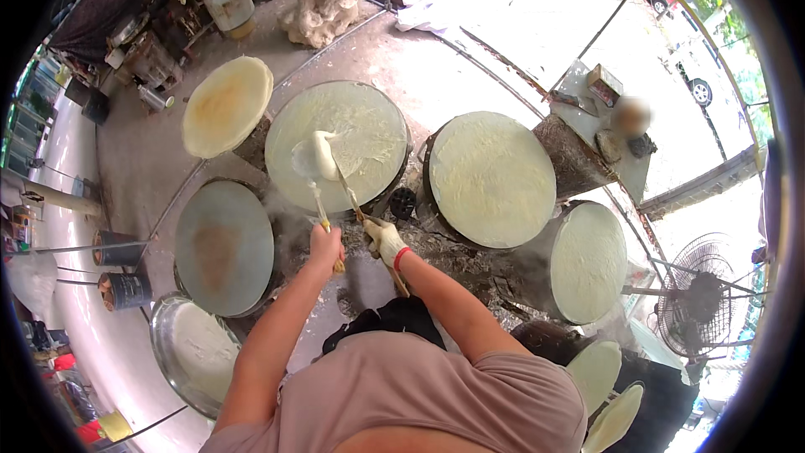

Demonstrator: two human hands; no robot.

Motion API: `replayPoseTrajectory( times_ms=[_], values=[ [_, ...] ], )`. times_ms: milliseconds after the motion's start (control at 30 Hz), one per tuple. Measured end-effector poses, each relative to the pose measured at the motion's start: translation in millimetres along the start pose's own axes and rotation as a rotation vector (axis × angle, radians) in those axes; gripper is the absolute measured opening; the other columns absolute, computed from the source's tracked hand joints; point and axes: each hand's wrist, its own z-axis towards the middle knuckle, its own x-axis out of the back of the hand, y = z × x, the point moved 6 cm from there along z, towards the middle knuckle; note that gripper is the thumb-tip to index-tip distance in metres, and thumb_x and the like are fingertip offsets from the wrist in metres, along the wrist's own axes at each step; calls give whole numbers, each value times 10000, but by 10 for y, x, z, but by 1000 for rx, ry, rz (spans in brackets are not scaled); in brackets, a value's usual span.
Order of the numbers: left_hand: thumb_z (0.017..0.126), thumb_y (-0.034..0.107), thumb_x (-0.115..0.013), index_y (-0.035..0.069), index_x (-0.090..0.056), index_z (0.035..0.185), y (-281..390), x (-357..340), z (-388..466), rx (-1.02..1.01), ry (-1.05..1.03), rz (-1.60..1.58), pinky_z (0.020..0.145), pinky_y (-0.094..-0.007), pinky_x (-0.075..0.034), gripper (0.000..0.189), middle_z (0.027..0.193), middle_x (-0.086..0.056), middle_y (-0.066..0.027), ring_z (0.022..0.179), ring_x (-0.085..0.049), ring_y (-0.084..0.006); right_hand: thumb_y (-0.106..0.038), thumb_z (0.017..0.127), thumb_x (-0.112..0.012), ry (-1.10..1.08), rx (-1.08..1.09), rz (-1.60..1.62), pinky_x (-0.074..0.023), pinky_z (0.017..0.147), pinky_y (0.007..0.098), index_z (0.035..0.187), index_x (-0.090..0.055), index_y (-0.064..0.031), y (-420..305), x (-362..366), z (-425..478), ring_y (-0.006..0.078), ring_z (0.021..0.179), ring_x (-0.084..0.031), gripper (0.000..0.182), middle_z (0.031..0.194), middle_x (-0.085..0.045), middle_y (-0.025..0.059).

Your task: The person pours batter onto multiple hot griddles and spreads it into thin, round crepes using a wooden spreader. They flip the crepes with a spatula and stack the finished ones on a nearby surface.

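My bare left hand grips a yellow-bound handle; its batter-coated shaft reaches over a round griddle in front of me. In a pale glove with a red band at the wrist, my right hand holds a long, thin scraper by its wooden handle. A thick lump of white batter or dough lies against the scraper's far end. Around it, a thin pale layer covers the griddle, rough and streaked right of the lump. The far end of the left tool is hard to make out.
Batter sheets cover griddles at right and far right. The left griddle is bare with a brown patch. A metal basin of batter stands lower left, stacked flatbreads upper left, a fan at right. Steam drifts.
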Motion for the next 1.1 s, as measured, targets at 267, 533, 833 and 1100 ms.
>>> replayPoseTrajectory(
  times_ms=[267, 533, 833, 1100],
  values=[
    [910, 98, -487, 88, -488, 972, 570, 446, -978, 5, -380, -542, 303, -202, -283, 62, 578, -365, 19, 378, -351, -53, -138, 902, -529, 228, 323, -19, -403, 589, 198, 1230, -548, -11, -815, 422, 134, 65, 636, -478, 352, 792, -579, -11],
    [928, 126, -461, 83, -443, 835, 466, 430, -1095, 313, -341, -905, 318, -183, -317, 104, 573, -383, 26, 376, -340, -40, -226, 903, -566, 97, -3, -255, -281, 407, 224, 1197, -590, -100, -622, 275, -105, 54, 471, -373, 320, 672, -497, -42],
    [859, 47, -479, 66, -445, 950, 729, 1422, -1827, -196, 112, -543, 292, -219, -301, 99, 605, -409, -7, 341, -341, -66, -188, 916, -525, -10, 29, -107, -270, 373, 221, 1312, -495, -186, -162, -191, -35, 61, 426, -357, 396, 666, -474, -31],
    [830, 115, -529, 33, -438, 989, -262, 2444, -654, -181, 329, 150, 407, -349, -402, 201, 669, -544, -120, 449, -524, -232, -195, 923, -526, -19, 36, -74, -276, 408, 204, 1308, -506, -242, 646, -1561, -111, 33, 502, -378, 388, 688, -466, -59]
  ],
)
